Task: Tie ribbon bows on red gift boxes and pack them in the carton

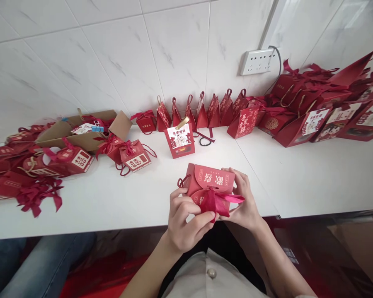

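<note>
Between my two hands is a red gift box (216, 176) with pale characters on its lid, held just over the table's front edge. A crimson ribbon (219, 203) is tied in a bow across its near side. My left hand (186, 215) grips the box's left side, and its thumb and forefinger pinch the lower part of the ribbon. My right hand (244, 203) clasps the box from the right, fingers behind the far corner. The box's underside is hidden. A dark red cord (182, 181) sticks out at the left end.
A red box with a cartoon label (180, 142) stands beyond my hands on the white table (136, 207). Triangular red boxes (214, 111) line the tiled wall. Red boxes crowd a carton (59, 132) at left; larger ones (298, 124) pile right. A person's jeans (59, 260) show at lower left.
</note>
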Tool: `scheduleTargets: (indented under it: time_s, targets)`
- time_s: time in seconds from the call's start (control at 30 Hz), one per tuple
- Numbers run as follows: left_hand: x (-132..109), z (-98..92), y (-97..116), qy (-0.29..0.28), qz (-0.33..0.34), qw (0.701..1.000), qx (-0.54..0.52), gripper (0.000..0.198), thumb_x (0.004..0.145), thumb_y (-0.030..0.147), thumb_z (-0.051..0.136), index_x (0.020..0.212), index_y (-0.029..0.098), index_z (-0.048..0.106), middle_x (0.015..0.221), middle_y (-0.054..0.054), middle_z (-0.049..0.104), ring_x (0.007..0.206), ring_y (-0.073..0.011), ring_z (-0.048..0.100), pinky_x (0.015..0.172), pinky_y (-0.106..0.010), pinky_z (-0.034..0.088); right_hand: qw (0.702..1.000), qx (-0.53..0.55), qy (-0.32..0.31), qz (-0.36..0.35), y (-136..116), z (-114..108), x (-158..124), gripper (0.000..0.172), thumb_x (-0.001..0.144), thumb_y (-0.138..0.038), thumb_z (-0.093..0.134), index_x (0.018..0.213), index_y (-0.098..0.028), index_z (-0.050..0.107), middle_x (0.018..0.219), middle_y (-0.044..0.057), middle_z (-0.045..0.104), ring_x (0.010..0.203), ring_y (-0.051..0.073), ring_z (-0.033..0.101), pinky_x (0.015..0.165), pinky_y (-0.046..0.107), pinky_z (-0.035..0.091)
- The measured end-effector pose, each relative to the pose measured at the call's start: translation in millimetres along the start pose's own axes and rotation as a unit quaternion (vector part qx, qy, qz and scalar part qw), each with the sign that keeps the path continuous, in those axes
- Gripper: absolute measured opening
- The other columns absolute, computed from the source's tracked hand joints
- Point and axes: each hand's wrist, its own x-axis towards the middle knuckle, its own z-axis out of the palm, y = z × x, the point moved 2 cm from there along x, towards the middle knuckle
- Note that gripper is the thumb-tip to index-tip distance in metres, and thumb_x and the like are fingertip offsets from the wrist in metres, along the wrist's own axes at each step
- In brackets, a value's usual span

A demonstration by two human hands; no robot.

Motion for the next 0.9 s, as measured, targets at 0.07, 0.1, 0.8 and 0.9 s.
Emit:
scheduleTargets:
  time_s: [0.07,0.1,0.8,0.9]
  targets:
    - [0.6,-0.4,0.8,-0.003,0.008,1.0,-0.004,0.007,0.079,0.012,0.062,0.082,0.018,0.061,0.068,0.002,0.044,0.073,-0.013,0.045,0.084,-0.04,0.046,1.0,0.003,0.002,-0.002,-0.6,-1.8,-1.2,0.097,0.064,-0.041,0.077,0.142,-0.03,0.022,0.13,0.012,0.031,0.125,0.032,0.035,0.087,0.045,0.053]
    - [0.6,-0.5,1.0,-0.003,0.008,1.0,-0.009,0.007,0.079,0.012,0.063,0.082,0.018,0.061,0.068,0.002,0.044,0.072,-0.0128,0.045,0.084,-0.04,0.046,1.0,0.003,0.002,-0.001,-0.8,-2.6,-2.0,0.096,0.064,-0.039,0.077,0.142,-0.03,0.022,0.13,0.012,0.03,0.125,0.031,0.035,0.087,0.045,0.053]
    - [-8.2,16.4,-45.4,0.054,-0.487,0.846,-0.211,0.018,0.078,0.036,0.059,0.087,0.022,0.054,0.086,-0.001,0.052,0.088,-0.0156,0.052,0.084,-0.03,0.044,0.991,-0.08,-0.037,0.096,3.7,-29.5,-6.6,0.096,0.063,-0.027,0.076,0.141,-0.028,0.02,0.127,0.011,0.033,0.121,0.028,0.042,0.099,0.046,0.045]
    - [-4.7,29.8,-39.7,-0.048,-0.457,0.868,-0.185,0.049,0.075,0.036,0.064,0.118,0.025,0.043,0.118,-0.007,0.049,0.113,-0.0219,0.048,0.096,-0.039,0.041,0.99,-0.084,-0.044,0.1,5.3,-30.3,-7.1,0.096,0.063,-0.026,0.076,0.141,-0.028,0.02,0.127,0.011,0.033,0.122,0.029,0.04,0.099,0.046,0.044]
